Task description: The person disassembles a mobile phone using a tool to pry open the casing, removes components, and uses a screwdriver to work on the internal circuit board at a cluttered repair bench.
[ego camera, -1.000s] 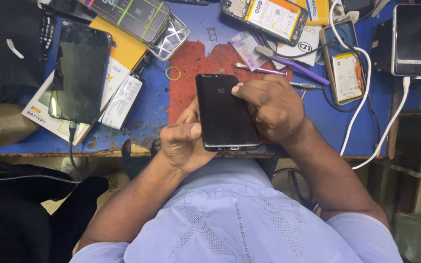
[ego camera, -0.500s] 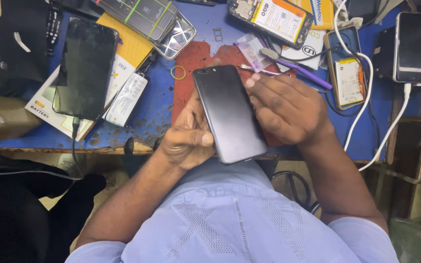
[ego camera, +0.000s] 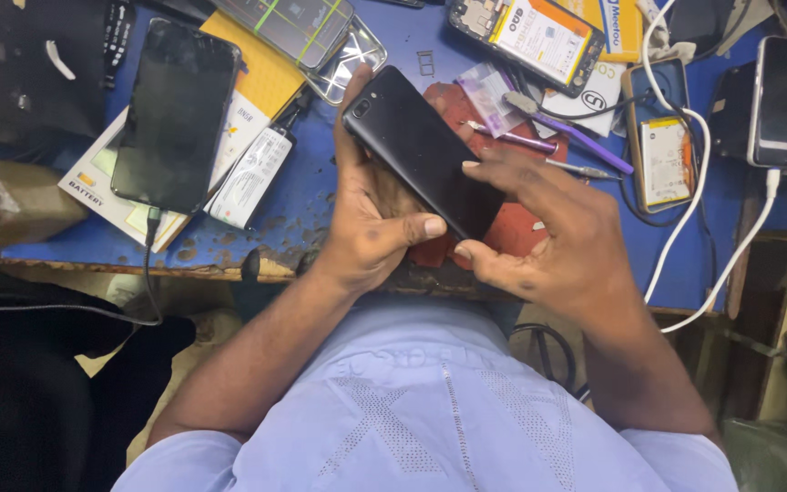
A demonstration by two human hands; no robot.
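Note:
A black phone (ego camera: 419, 148) lies back side up in my left hand (ego camera: 371, 223), tilted so its camera end points up and left. My left fingers run under it and the thumb presses its lower end. My right hand (ego camera: 557, 241) sits at the phone's lower right edge, index finger and thumb touching that corner. Both hands hover over a red mat (ego camera: 526, 232) on the blue worktable (ego camera: 311, 191).
Another dark phone (ego camera: 175, 114) lies on yellow boxes at left with a cable plugged in. A white battery (ego camera: 250, 178), an opened phone with a battery (ego camera: 539, 36), purple tools (ego camera: 557, 128), white cables (ego camera: 721, 255) and a charging phone (ego camera: 781, 91) crowd the table.
The phone has swung from nearly upright to slanted up-left and risen higher. My left hand has shifted from its bottom edge to underneath it; my right hand slid down to its lower corner.

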